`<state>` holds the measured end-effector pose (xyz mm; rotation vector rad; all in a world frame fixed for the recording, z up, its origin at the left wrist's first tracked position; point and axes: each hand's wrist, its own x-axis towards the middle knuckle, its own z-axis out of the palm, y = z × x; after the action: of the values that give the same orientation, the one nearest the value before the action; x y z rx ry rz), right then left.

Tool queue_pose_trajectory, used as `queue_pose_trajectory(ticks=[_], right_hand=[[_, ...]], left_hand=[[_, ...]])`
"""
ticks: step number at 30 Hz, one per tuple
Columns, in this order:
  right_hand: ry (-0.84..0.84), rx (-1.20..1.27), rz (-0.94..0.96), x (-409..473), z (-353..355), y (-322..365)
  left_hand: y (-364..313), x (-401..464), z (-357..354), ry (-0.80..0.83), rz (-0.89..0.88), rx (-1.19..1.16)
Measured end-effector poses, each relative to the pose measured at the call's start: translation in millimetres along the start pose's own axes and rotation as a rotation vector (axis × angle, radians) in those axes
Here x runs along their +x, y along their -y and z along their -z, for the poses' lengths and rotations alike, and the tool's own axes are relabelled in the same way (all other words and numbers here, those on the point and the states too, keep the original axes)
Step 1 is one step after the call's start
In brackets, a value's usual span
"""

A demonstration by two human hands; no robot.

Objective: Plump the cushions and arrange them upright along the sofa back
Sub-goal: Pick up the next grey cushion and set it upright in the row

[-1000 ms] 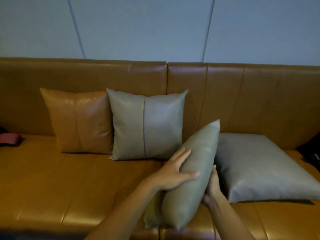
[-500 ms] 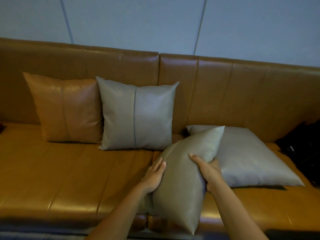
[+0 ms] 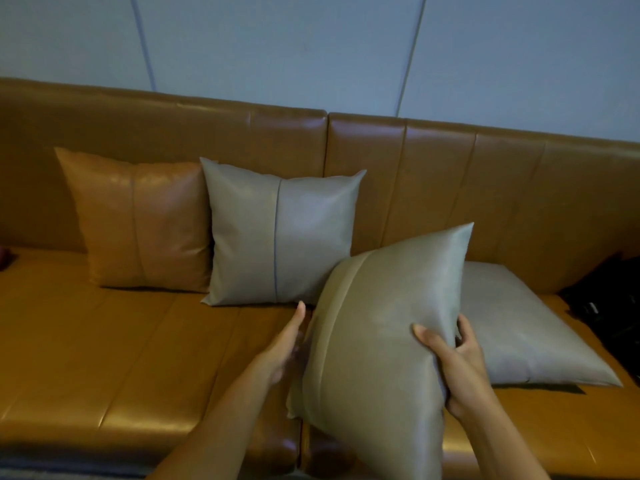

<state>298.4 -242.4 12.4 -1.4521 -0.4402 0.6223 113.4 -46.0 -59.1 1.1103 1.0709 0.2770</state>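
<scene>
I hold an olive-grey cushion (image 3: 381, 327) tilted above the seat of the tan leather sofa (image 3: 121, 358). My right hand (image 3: 453, 362) grips its right edge, thumb on the front face. My left hand (image 3: 284, 344) lies flat against its left edge with the fingers straight. A tan cushion (image 3: 138, 223) and a grey cushion (image 3: 280, 233) stand upright side by side against the sofa back (image 3: 485, 188). Another grey cushion (image 3: 519, 327) lies flat on the seat at the right, partly behind the one I hold.
A black bag (image 3: 609, 306) sits on the seat at the far right. A dark red object (image 3: 4, 258) shows at the left edge. A pale blue panelled wall (image 3: 311, 46) rises behind the sofa.
The held cushion has turned its broad face towards me and risen slightly. My right hand has slid to its right edge; my left hand has moved off the face to the left edge.
</scene>
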Motion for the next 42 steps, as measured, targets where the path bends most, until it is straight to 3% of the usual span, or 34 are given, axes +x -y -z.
queue_pose_trajectory(ticks=[5,10,14,17,20,26,32,37,42], right_hand=[[0.036,0.029,-0.001,-5,20,0],[0.061,0.003,0.033,-16,45,16],[0.180,-0.065,0.108,-6,53,37],[0.221,-0.068,0.179,16,39,43],[0.159,-0.115,0.249,42,4,36],[0.183,-0.094,0.299,77,-75,14],[0.028,-0.109,0.304,103,-104,27],[-0.191,-0.178,0.337,112,-98,33],[-0.307,-0.145,0.354,116,-95,39]], left_hand=[[-26,14,8,-0.032,-0.088,-0.046],[-8,23,-12,0.228,-0.021,-0.170],[-18,23,-32,0.211,-0.136,-0.373],[-37,23,-11,0.018,-0.374,-0.416],[-53,16,24,-0.189,-0.572,-0.335],[-64,-2,92,-0.358,-0.581,-0.277],[-102,-10,116,-0.362,-0.716,-0.227],[-128,-5,108,-0.577,-0.757,-0.225],[-130,-12,94,-0.720,-0.868,-0.271]])
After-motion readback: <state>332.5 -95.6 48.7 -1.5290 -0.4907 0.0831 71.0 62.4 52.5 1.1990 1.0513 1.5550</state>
